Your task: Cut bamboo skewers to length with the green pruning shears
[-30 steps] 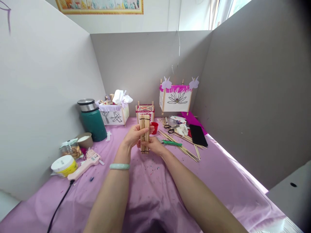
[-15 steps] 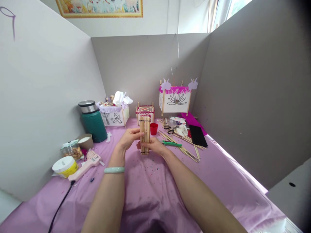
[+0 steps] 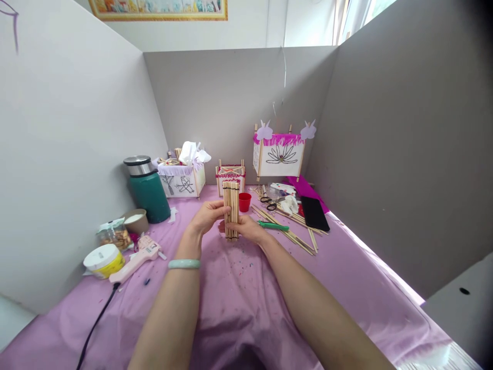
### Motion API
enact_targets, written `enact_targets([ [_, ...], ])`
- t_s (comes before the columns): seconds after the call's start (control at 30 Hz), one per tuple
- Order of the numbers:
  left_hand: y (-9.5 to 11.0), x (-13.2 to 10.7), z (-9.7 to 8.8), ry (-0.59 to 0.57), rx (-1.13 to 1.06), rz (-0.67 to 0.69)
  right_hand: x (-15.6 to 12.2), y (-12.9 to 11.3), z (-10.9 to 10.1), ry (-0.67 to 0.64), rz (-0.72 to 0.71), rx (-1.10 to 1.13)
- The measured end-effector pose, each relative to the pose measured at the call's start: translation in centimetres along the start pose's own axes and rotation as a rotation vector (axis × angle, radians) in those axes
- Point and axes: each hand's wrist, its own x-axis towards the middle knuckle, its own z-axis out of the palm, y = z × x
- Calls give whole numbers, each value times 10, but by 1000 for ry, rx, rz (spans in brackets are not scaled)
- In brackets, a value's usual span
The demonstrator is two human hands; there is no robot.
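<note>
Upright in front of me is a set of wooden sticks (image 3: pixel 231 198) joined side by side, with dark bands near the top and bottom ends. My left hand (image 3: pixel 210 216) grips its left edge, the thumb across the front. Lower down on the right side, my right hand (image 3: pixel 248 228) is closed on the same sticks, its thumb on the front and some fingers behind. Just behind the sticks stand a red cup (image 3: pixel 244 202) and a small stick frame with red trim (image 3: pixel 235 177).
At left are a green bottle (image 3: pixel 148 195), a glue gun (image 3: pixel 134 262) with its cord, and a tub (image 3: pixel 103 259). On the right lie loose sticks (image 3: pixel 298 241), green-handled pliers (image 3: pixel 273 226), scissors (image 3: pixel 269 203) and a black phone (image 3: pixel 315 213). A decorated lantern (image 3: pixel 281 156) hangs behind.
The joined sticks have turned a little, so the gap down their middle looks narrower. Both hands keep their hold. The view has shifted slightly.
</note>
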Motion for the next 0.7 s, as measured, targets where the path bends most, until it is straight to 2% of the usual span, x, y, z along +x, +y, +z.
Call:
enact_targets([
  [0.3,1,1,2,48,30,22,-1,0,7,51,-26,23],
  [0.7,-3,-1,4,33,5,39,-2,-1,5,1,-23,53],
])
